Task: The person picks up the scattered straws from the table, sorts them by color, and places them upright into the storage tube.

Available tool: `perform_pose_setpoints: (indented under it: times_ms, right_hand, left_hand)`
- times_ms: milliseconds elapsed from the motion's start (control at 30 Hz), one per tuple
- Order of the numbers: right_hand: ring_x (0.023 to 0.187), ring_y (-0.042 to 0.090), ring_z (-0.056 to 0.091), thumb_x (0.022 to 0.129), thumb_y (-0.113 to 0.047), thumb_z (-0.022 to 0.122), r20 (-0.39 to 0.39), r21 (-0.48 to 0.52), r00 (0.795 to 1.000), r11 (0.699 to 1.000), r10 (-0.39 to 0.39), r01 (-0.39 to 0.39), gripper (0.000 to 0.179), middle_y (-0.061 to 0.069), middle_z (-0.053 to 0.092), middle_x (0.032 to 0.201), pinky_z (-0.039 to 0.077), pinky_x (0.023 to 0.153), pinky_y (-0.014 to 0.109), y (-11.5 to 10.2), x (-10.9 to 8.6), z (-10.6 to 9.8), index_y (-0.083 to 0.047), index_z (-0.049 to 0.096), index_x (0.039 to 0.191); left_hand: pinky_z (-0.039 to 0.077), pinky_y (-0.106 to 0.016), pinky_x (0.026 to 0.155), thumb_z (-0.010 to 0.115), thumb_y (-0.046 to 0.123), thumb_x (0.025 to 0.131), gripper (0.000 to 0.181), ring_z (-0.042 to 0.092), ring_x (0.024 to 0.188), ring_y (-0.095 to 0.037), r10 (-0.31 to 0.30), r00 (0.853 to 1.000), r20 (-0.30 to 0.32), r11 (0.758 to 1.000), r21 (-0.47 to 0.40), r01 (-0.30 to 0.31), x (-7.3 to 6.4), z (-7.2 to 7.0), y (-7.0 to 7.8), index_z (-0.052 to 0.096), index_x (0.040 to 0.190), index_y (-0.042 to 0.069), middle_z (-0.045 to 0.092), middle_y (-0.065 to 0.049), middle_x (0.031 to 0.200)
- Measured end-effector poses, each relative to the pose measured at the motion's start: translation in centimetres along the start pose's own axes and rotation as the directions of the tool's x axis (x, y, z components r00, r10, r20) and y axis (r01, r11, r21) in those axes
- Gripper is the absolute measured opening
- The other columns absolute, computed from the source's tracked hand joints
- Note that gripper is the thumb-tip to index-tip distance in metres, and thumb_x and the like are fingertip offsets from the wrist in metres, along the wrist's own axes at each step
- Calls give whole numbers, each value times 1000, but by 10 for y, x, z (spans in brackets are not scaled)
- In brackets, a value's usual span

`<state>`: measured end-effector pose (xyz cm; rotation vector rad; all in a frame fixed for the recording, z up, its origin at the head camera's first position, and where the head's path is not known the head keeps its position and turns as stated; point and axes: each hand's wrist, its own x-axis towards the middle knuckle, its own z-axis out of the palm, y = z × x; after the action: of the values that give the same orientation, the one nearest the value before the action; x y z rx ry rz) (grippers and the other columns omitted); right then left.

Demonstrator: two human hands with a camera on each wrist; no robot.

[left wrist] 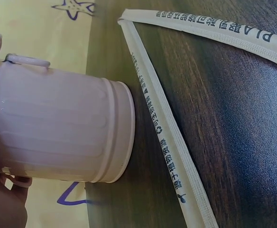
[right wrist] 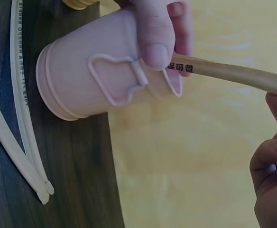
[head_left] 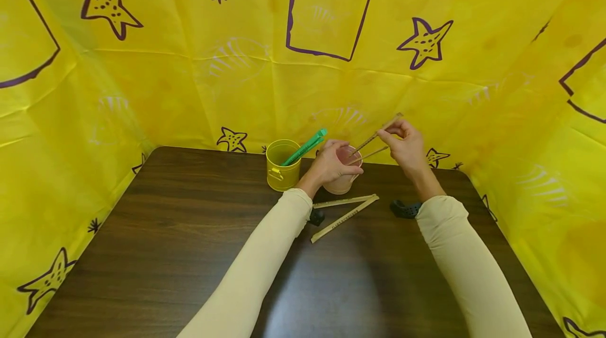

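A small pink bucket (head_left: 337, 186) with side handles stands at the table's back edge. My left hand (head_left: 330, 163) grips it near the rim, thumb on one side in the right wrist view. My right hand (head_left: 408, 147) pinches a brown paper-wrapped straw (right wrist: 238, 76), its lower end inside the bucket's mouth. Beside it a second thin straw (head_left: 371, 154) slants out of the bucket toward the right. In front, two more wrapped straws (head_left: 344, 219) with printed lettering lie in a V on the table, their ends meeting at the right. The bucket's inside is mostly hidden.
Left of the pink bucket stands a yellow bucket (head_left: 283, 179) holding green wrapped straws (head_left: 306, 149). The dark wood table (head_left: 189, 233) backs onto a yellow patterned sheet (head_left: 189, 91). Dark devices (head_left: 404, 210) sit by both wrists.
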<state>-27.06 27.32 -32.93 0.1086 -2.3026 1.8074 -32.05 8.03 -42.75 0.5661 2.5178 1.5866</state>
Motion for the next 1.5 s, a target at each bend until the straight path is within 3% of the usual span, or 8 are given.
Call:
perform_pose_setpoints:
  times_ms: [367, 567, 700, 833, 1067, 1233, 1367, 1500]
  right_hand:
    - [46, 3, 37, 96, -30, 71, -46, -34, 997, 997, 61, -63, 23, -14, 63, 106, 36, 44, 17, 16, 8, -8, -23, 63, 116]
    - [45, 3, 34, 99, -38, 66, -126, -51, 989, 995, 77, -84, 35, -12, 54, 111, 35, 46, 18, 25, 2, -20, -17, 58, 126]
    - [80, 3, 51, 102, -43, 59, -166, -208, 984, 973, 70, -104, 44, -6, 54, 110, 41, 71, 21, 35, -8, -25, -7, 59, 128]
    - [111, 22, 52, 104, -47, 54, -93, -370, 993, 923, 73, -103, 54, 11, 58, 122, 40, 87, 32, 49, -22, -24, 0, 58, 131]
    - [90, 23, 60, 102, -37, 62, 123, -499, 990, 867, 75, -3, 34, 15, 69, 118, 48, 75, 32, 76, -52, -8, -7, 66, 119]
    - [62, 12, 53, 96, -24, 72, 381, -515, 919, 848, 98, 123, 16, 8, 73, 102, 46, 59, 26, 90, -66, 14, -12, 72, 106]
    - [81, 18, 65, 91, -21, 78, 535, -506, 839, 833, 100, 224, 19, 5, 74, 104, 54, 79, 37, 99, -72, 32, -10, 73, 105]
    - [104, 24, 67, 89, -21, 80, 602, -498, 791, 825, 106, 268, 23, 5, 74, 107, 50, 96, 52, 104, -76, 42, -9, 74, 107]
  left_hand:
    - [45, -43, 113, 90, 45, 75, 92, 50, 133, -27, 7, 1000, -7, 998, 67, -7, 0, 1, 0, 48, 151, 13, 40, -7, 153]
    - [46, -43, 112, 89, 46, 75, 92, 49, 133, -27, -4, 1000, 1, 998, 70, 4, 0, -1, 0, 48, 152, 16, 39, -6, 154]
    - [47, -43, 111, 89, 47, 76, 92, 49, 133, -27, -14, 1000, 7, 998, 63, 14, -1, -3, 0, 47, 153, 16, 38, -5, 155]
    - [47, -44, 111, 89, 46, 76, 92, 50, 132, -28, -10, 1000, 5, 999, 41, 10, -2, -5, 0, 47, 153, 15, 38, -6, 155]
    - [46, -45, 112, 89, 47, 76, 93, 51, 131, -27, -9, 1000, 6, 999, 41, 8, -3, -3, 1, 47, 153, 16, 39, -7, 154]
    - [47, -47, 110, 89, 47, 75, 92, 50, 130, -28, -8, 1000, -4, 999, 50, 8, -3, -5, 0, 47, 152, 18, 39, -7, 154]
    - [46, -47, 112, 89, 47, 76, 91, 49, 133, -29, -9, 1000, -5, 999, 53, 9, -3, -4, 0, 47, 152, 18, 37, -6, 156]
    - [45, -48, 113, 88, 48, 76, 92, 47, 136, -30, -10, 1000, 0, 999, 52, 10, -3, -2, 0, 47, 152, 18, 37, -6, 157]
